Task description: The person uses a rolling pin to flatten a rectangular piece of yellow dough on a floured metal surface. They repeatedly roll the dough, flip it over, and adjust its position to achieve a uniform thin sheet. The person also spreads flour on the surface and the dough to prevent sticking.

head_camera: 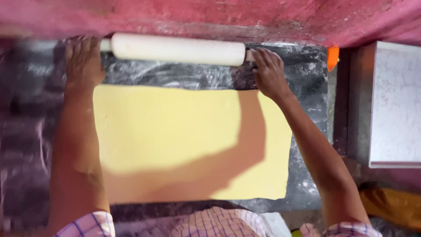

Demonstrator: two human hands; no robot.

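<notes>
Up top, both hands' fingers clasp the smooth white rolling pin (177, 49) beyond flat yellow dough (175, 131).

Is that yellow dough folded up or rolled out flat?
Rolled out flat: the yellow dough sheet lies spread as one smooth rectangle on the floured dark slab, no folds visible.

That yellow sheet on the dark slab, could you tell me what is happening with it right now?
A person is working a white rolling pin with both bare hands. The left hand rests on one end and the right hand on the other. The pin lies at the far side of the floured dark slab, just beyond the far edge of the yellow dough sheet, which is spread flat in a rough rectangle. A metal box stands to the right.
</notes>
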